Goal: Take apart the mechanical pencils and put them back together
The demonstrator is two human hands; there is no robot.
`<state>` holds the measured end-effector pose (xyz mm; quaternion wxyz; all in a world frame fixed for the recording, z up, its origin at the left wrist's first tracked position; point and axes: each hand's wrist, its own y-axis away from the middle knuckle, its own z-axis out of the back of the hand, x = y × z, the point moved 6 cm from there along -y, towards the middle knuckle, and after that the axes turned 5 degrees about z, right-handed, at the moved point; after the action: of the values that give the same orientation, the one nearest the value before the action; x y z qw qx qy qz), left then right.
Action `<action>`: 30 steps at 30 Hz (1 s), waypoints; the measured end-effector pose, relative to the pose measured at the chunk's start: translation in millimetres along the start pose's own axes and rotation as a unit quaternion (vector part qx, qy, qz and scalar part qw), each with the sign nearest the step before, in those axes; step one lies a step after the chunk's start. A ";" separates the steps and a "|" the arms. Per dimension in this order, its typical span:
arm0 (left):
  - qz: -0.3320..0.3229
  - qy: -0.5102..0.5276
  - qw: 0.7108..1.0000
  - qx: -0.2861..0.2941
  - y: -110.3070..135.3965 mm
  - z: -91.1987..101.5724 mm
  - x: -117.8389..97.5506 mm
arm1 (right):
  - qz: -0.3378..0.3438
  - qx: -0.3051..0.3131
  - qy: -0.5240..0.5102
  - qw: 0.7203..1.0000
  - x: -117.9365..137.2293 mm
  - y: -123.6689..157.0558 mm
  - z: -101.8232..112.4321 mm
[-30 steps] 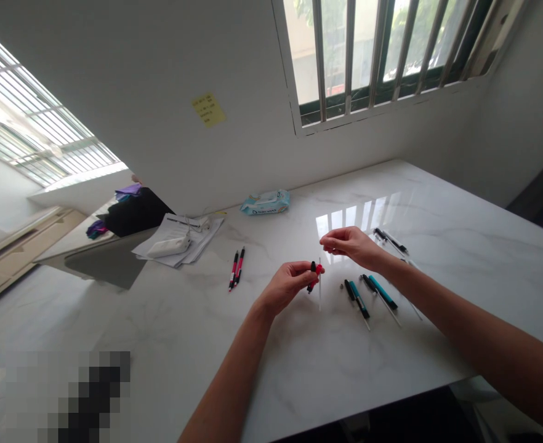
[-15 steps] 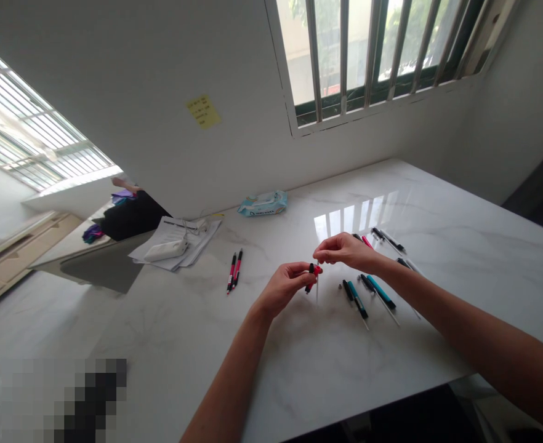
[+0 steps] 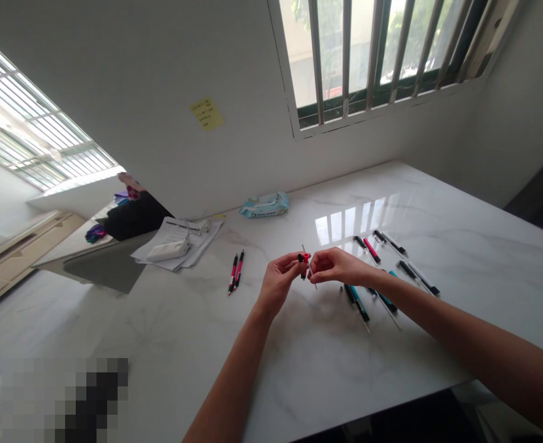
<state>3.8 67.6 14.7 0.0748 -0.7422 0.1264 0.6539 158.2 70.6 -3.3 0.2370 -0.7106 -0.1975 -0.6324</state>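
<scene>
My left hand (image 3: 281, 278) is closed in a pinch around red and black pen parts (image 3: 305, 258). A thin white pen refill (image 3: 303, 248) stands tilted beside them, its top leaning left and its lower end pointing down over the table. On its right side my right hand (image 3: 335, 266) has its thumb and fingers curled against the refill's middle. Right of the hands lie disassembled pens: a teal and black one (image 3: 358, 304), another teal one (image 3: 386, 300) partly behind my right wrist, and a red barrel (image 3: 372, 250).
Two red and black pens (image 3: 235, 272) lie left of my hands. Farther back are a wet-wipe pack (image 3: 265, 205) and papers (image 3: 193, 252) under a white device (image 3: 167, 249). More black and clear pen parts (image 3: 418, 277) lie at the right on the marble-patterned table (image 3: 183, 357).
My right hand has come down from the refill's top to its middle. The refill has gone from upright to tilted. My left hand has shifted slightly left and up with the pen parts.
</scene>
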 end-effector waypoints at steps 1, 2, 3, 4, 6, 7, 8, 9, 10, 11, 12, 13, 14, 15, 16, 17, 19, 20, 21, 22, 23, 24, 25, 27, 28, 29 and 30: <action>0.000 0.009 1.000 -0.001 0.2 -0.7 -0.1 | 0.006 -0.008 -0.012 1.000 0.1 -0.6 -1.5; 0.000 0.016 1.000 -0.002 0.5 -1.3 -0.4 | 0.011 -0.016 -0.019 1.000 0.5 -0.9 -1.7; 0.000 0.022 1.000 -0.004 0.7 -1.7 -0.9 | 0.015 -0.025 -0.019 0.999 1.2 -0.9 -0.8; -0.001 0.025 1.000 -0.007 0.9 -1.7 -1.6 | 0.018 -0.033 -0.013 0.999 2.3 -0.7 1.2; -0.003 0.024 1.000 -0.016 0.6 -1.1 -2.5 | 0.026 -0.045 0.014 0.999 5.6 0.3 7.8; -0.004 0.021 1.000 -0.021 0.3 -0.5 -2.6 | 0.032 -0.052 0.030 0.998 7.9 0.9 12.0; -0.005 0.017 0.999 -0.027 -0.2 0.2 -2.1 | 0.040 -0.061 0.045 0.996 10.9 1.6 16.7; -0.007 0.013 0.999 -0.033 -0.8 1.0 -1.2 | 0.053 -0.072 0.059 0.994 14.6 2.3 21.5; -0.008 0.007 0.999 -0.039 -1.3 1.7 0.2 | 0.069 -0.085 0.070 0.992 19.0 3.1 26.2; -0.009 0.000 0.999 -0.045 -1.8 2.2 1.9 | 0.086 -0.099 0.080 0.988 23.9 3.9 30.4; -0.009 -0.007 0.999 -0.051 -2.2 2.5 3.9 | 0.102 -0.112 0.088 0.984 28.9 4.6 33.6; -0.008 -0.014 0.998 -0.057 -2.4 2.7 5.9 | 0.115 -0.123 0.094 0.981 33.5 5.1 35.7; -0.007 -0.019 0.998 -0.061 -2.5 2.7 7.8 | 0.123 -0.131 0.099 0.979 37.7 5.4 36.7; -0.006 -0.025 0.998 -0.064 -2.5 2.4 9.4 | 0.127 -0.137 0.106 0.977 41.3 5.3 36.6; -0.005 -0.029 0.998 -0.063 -2.4 1.7 10.5 | 0.129 -0.142 0.115 0.975 44.6 5.0 35.6; -0.004 -0.031 0.998 -0.061 -2.3 0.8 11.3 | 0.133 -0.148 0.123 0.972 47.8 4.6 34.0; -0.002 -0.033 0.998 -0.054 -1.8 -0.9 12.0 | 0.145 -0.165 0.133 0.966 53.0 4.0 30.8; -0.001 -0.033 0.998 -0.051 -1.6 -1.5 12.0 | 0.153 -0.178 0.130 0.963 54.6 3.9 29.7; 0.001 -0.033 0.998 -0.049 -1.4 -1.9 11.9 | 0.160 -0.192 0.121 0.961 55.3 4.1 29.1; 0.002 -0.033 0.998 -0.047 -1.1 -2.4 11.8 | 0.167 -0.207 0.111 0.958 55.2 4.5 28.9; 0.002 -0.033 0.998 -0.045 -0.9 -2.7 11.5 | 0.170 -0.218 0.102 0.956 54.2 5.1 28.8; 0.002 -0.032 0.999 -0.043 -0.7 -3.1 11.3 | 0.172 -0.225 0.096 0.954 52.7 5.6 28.5; 0.002 -0.031 0.999 -0.042 -0.5 -3.4 11.1 | 0.172 -0.227 0.094 0.954 51.0 6.0 28.1; 0.001 -0.031 0.999 -0.041 -0.2 -4.0 11.0 | 0.170 -0.221 0.093 0.956 47.7 6.9 27.0; 0.001 -0.032 0.999 -0.041 0.0 -4.4 11.2 | 0.169 -0.218 0.094 0.957 46.4 7.3 26.5; 0.001 -0.032 0.999 -0.039 0.1 -5.0 11.5 | 0.168 -0.216 0.094 0.957 45.6 7.8 26.4; 0.003 -0.032 0.999 -0.037 0.2 -5.7 12.0 | 0.168 -0.217 0.092 0.957 45.1 8.2 26.6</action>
<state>10.6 64.7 3.6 0.0498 -0.7224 0.1019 0.6821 189.9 78.6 38.5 0.1974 -0.7065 0.0893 -0.6737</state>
